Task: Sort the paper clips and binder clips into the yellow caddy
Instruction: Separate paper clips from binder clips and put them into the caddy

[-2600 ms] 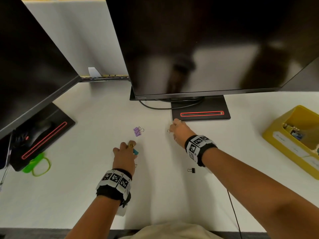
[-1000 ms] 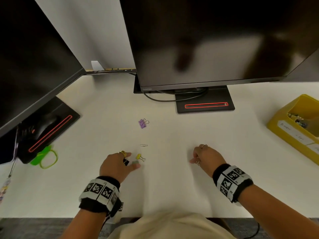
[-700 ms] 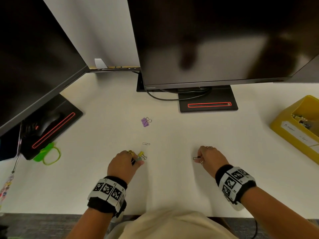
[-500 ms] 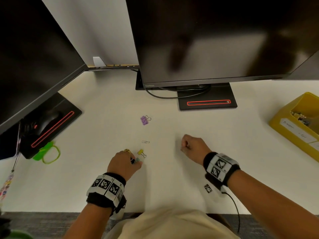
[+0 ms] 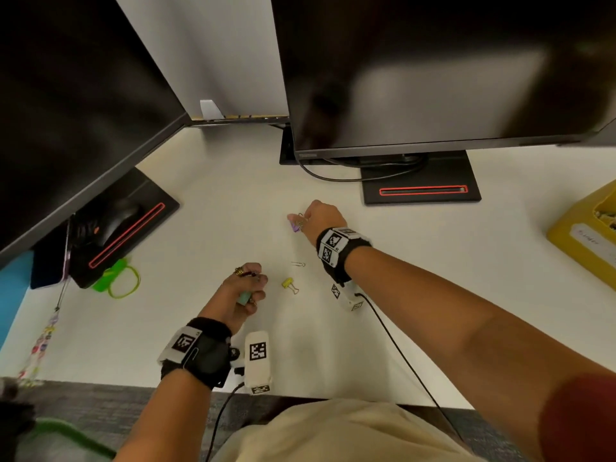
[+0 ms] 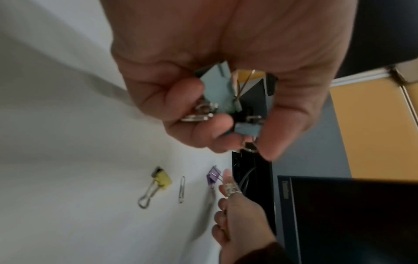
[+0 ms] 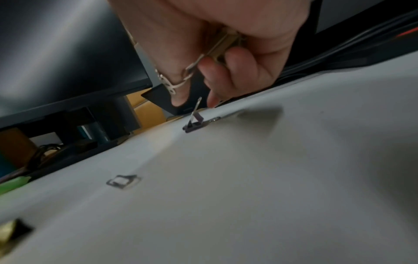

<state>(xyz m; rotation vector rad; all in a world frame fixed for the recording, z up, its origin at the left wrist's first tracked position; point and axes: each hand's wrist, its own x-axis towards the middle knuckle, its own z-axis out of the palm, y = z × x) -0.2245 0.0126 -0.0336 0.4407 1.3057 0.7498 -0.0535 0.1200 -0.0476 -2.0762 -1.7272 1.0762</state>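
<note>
Head view: both hands busy with clips over the white bench [image 5: 186, 328].
Left hand [image 5: 240, 291] grip curled round several binder clips [image 6: 222, 92]; right hand [image 5: 321, 219] clutches clips, fingertips at the purple binder clip [image 5: 295, 225]. Yellow binder clip [image 5: 288, 284] and paper clip [image 5: 298, 263] lie between; yellow caddy [image 5: 581, 241] far right.

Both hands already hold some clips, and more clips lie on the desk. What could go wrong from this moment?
1. The left hand grips several binder clips at once; one might slip out.
2. The right hand, already holding a clip, reaches the purple binder clip with its fingertips; the pinch may fail.
3. The thin paper clip could be overlooked beside the yellow binder clip.
</note>
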